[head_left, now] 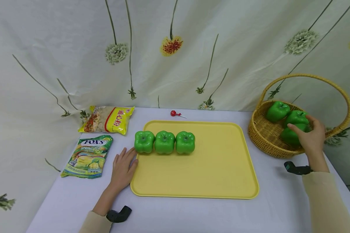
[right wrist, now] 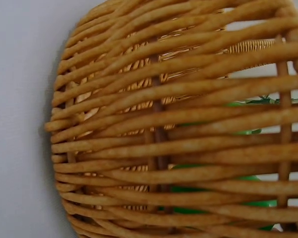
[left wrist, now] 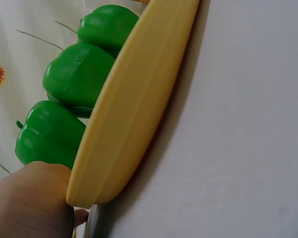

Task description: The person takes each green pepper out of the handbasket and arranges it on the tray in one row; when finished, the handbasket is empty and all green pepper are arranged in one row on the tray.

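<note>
Three green bell peppers, a left one (head_left: 144, 141), a middle one (head_left: 164, 142) and a right one (head_left: 185, 142), stand in a row on the yellow tray (head_left: 198, 174). My left hand (head_left: 123, 170) rests at the tray's left edge, fingers extended, fingertips close to the left pepper. Over the wicker basket (head_left: 262, 142) at the right, my right hand (head_left: 313, 134) grips a green bell pepper (head_left: 293, 134) between thumb and fingers. Two more peppers, a rear one (head_left: 277, 111) and another (head_left: 296, 117), lie in the basket. In the right wrist view the basket's weave (right wrist: 164, 139) hides most of the peppers.
A yellow food packet (head_left: 108, 119) and a green Fox's candy bag (head_left: 88, 157) lie left of the tray. Behind the tray is a red lollipop (head_left: 173, 113). The basket's tall handle (head_left: 306, 75) arches above its rim. A flower-patterned cloth hangs behind the white table.
</note>
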`<state>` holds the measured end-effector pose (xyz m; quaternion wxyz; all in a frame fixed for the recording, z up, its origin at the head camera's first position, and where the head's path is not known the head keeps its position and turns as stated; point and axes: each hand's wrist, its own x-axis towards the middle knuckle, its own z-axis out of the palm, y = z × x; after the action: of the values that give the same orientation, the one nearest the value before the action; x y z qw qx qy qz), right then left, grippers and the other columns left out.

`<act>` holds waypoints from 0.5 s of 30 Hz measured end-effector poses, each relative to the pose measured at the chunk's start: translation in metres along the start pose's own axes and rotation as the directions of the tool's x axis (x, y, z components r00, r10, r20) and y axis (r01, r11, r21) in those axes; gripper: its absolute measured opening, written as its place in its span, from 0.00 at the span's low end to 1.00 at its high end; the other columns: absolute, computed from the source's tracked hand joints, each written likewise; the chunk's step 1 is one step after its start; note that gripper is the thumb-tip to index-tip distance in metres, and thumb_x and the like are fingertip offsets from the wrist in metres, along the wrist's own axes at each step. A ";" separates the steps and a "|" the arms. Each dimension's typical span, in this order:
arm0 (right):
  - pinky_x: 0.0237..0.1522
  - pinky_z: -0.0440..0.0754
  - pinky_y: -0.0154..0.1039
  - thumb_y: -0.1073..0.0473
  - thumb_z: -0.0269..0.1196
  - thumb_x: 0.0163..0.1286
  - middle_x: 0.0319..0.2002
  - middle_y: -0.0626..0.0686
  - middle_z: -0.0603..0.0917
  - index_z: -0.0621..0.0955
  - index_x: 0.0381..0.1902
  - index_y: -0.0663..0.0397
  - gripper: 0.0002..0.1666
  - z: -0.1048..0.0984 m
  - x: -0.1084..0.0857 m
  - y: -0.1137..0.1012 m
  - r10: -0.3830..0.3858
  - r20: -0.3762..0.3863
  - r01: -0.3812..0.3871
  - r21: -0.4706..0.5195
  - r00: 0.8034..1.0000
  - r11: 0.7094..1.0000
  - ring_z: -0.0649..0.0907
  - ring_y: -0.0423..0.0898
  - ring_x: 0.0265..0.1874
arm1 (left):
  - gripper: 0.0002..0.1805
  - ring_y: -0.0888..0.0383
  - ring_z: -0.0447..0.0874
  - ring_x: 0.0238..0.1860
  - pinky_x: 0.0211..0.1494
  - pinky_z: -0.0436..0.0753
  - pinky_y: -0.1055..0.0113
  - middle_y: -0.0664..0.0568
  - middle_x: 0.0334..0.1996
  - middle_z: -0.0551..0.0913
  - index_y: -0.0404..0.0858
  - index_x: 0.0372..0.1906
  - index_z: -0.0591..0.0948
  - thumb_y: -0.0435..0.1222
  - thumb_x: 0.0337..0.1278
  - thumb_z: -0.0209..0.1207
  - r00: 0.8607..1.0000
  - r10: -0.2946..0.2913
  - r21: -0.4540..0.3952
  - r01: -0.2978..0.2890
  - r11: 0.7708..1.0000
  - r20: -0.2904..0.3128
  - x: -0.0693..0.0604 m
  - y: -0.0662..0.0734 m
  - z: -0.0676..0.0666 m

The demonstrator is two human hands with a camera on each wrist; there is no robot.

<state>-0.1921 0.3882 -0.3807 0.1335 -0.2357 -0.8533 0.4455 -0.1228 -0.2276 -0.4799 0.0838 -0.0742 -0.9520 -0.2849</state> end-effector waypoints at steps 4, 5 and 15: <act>0.75 0.50 0.61 0.40 0.62 0.66 0.77 0.62 0.49 0.54 0.77 0.51 0.50 0.002 0.001 0.001 -0.018 0.004 0.018 -0.039 1.000 0.999 0.52 0.62 0.75 | 0.25 0.32 0.48 0.75 0.73 0.40 0.32 0.37 0.71 0.65 0.32 0.69 0.68 0.35 0.70 0.48 1.000 -0.011 -0.003 0.012 1.000 0.014 0.000 0.000 0.000; 0.74 0.50 0.62 0.41 0.62 0.66 0.77 0.62 0.49 0.54 0.77 0.52 0.51 0.002 0.001 0.001 -0.024 0.007 0.024 -0.046 1.000 0.999 0.52 0.63 0.75 | 0.25 0.32 0.48 0.75 0.73 0.40 0.33 0.37 0.71 0.65 0.32 0.69 0.68 0.35 0.70 0.48 1.000 -0.013 -0.005 0.013 1.000 0.017 0.000 0.000 0.000; 0.71 0.51 0.69 0.48 0.62 0.68 0.75 0.69 0.49 0.53 0.76 0.61 0.48 0.005 0.004 0.006 -0.084 0.033 0.088 -0.130 0.996 0.988 0.51 0.70 0.73 | 0.26 0.34 0.47 0.76 0.74 0.40 0.33 0.38 0.71 0.65 0.33 0.70 0.67 0.36 0.70 0.48 1.000 -0.015 0.000 0.015 1.000 0.028 0.000 -0.001 0.000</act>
<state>-0.1958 0.3896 -0.3881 0.1253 -0.2008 -0.8919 0.3853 -0.1235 -0.2285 -0.4807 0.0684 -0.0711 -0.9535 -0.2847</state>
